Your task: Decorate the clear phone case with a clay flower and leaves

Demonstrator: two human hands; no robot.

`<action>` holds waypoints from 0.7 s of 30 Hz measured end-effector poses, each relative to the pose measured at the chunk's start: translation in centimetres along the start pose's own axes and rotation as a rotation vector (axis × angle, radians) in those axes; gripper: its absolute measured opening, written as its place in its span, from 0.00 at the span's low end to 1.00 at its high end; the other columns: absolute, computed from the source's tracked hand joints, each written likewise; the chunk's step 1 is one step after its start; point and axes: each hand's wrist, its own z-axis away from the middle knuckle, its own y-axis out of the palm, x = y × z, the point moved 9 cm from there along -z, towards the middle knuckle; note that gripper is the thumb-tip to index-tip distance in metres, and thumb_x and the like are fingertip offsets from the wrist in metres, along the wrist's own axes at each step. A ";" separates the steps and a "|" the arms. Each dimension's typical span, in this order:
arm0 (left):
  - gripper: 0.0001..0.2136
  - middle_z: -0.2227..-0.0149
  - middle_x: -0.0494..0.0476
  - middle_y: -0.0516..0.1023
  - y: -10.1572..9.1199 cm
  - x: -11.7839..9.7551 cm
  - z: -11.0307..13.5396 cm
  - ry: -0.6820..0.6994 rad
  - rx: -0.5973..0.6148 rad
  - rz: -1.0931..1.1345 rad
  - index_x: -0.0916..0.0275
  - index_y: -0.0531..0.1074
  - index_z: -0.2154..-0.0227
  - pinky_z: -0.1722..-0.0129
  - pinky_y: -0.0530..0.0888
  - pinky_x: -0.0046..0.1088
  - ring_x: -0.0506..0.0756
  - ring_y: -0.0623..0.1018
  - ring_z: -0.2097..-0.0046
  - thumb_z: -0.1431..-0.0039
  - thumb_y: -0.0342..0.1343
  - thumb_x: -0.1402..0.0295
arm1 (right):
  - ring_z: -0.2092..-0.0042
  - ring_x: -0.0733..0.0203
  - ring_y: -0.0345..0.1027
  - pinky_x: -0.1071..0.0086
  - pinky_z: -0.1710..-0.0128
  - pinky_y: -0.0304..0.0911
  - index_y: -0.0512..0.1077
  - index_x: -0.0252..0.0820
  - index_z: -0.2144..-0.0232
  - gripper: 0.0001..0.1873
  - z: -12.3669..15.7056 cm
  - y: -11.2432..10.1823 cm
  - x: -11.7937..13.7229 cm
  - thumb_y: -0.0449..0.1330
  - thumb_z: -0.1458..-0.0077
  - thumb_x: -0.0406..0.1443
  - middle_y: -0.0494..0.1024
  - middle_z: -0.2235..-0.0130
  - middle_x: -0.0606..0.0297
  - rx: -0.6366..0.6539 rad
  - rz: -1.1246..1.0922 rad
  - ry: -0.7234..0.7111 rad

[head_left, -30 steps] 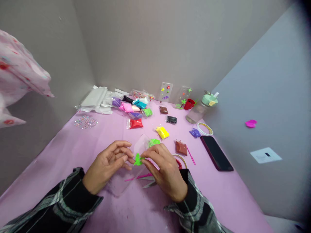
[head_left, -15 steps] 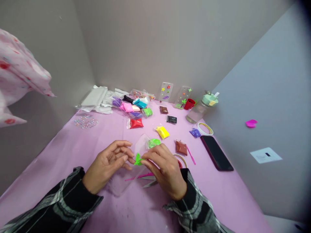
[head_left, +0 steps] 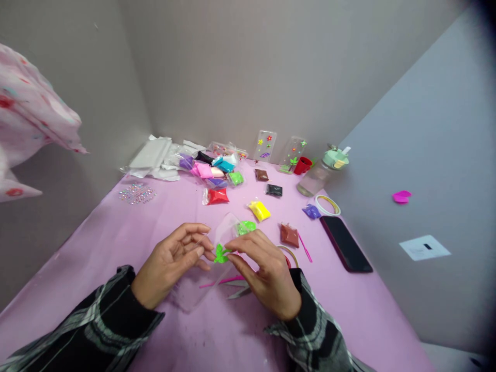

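A clear phone case point(head_left: 199, 294) is tilted above the table, its left edge in the curled fingers of my left hand point(head_left: 170, 263). Bright green clay point(head_left: 220, 254), shaped like small leaves, sits on the case. The thumb and forefinger of my right hand point(head_left: 267, 274) close on the right side of this clay, their tips a little apart. Behind the right fingers lies an opened packet of green clay point(head_left: 245, 227). Scissors point(head_left: 239, 293) and a pink modelling tool point(head_left: 220, 282) lie below the case, partly seen through it.
Clay packets in yellow point(head_left: 259, 211), red point(head_left: 217, 196) and brown point(head_left: 289, 235) lie around. A phone point(head_left: 346, 245), a tape roll point(head_left: 327, 205) and a water bottle point(head_left: 315, 175) stand right. Two decorated cases point(head_left: 265, 146) lean on the wall; gem stickers point(head_left: 137, 194) lie left.
My right fingertips have shifted slightly right and parted a little, so more of the green clay shows. My left hand and the case have hardly moved.
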 end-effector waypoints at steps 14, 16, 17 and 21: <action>0.12 0.63 0.53 0.76 0.5 -0.1 -0.1 0.009 0.031 -0.002 0.57 0.69 0.52 0.65 0.81 0.30 0.53 0.79 0.61 0.38 0.58 0.67 | 0.65 0.60 0.64 0.66 0.65 0.60 0.71 0.39 0.67 0.04 -0.1 0.0 0.4 0.59 0.38 0.32 0.74 0.68 0.62 -0.023 0.122 -0.029; 0.12 0.62 0.53 0.76 0.5 0.0 -0.1 0.006 0.032 0.000 0.57 0.69 0.52 0.64 0.81 0.31 0.54 0.79 0.61 0.38 0.57 0.67 | 0.64 0.60 0.65 0.66 0.64 0.61 0.71 0.39 0.66 0.03 -0.1 0.0 0.3 0.58 0.37 0.30 0.75 0.68 0.62 -0.004 0.086 -0.017; 0.12 0.62 0.53 0.76 0.5 0.0 -0.1 0.005 0.031 0.002 0.57 0.69 0.52 0.64 0.81 0.31 0.54 0.79 0.61 0.38 0.57 0.67 | 0.64 0.60 0.65 0.66 0.63 0.61 0.71 0.39 0.65 0.04 -0.1 0.1 0.2 0.58 0.37 0.29 0.75 0.67 0.62 0.006 0.063 -0.008; 0.12 0.63 0.53 0.76 0.4 0.0 0.1 0.001 0.028 0.004 0.57 0.69 0.53 0.65 0.81 0.30 0.53 0.79 0.62 0.38 0.58 0.67 | 0.60 0.60 0.66 0.65 0.60 0.62 0.71 0.40 0.63 0.05 -0.1 0.0 0.0 0.57 0.38 0.27 0.75 0.64 0.61 0.020 -0.024 0.028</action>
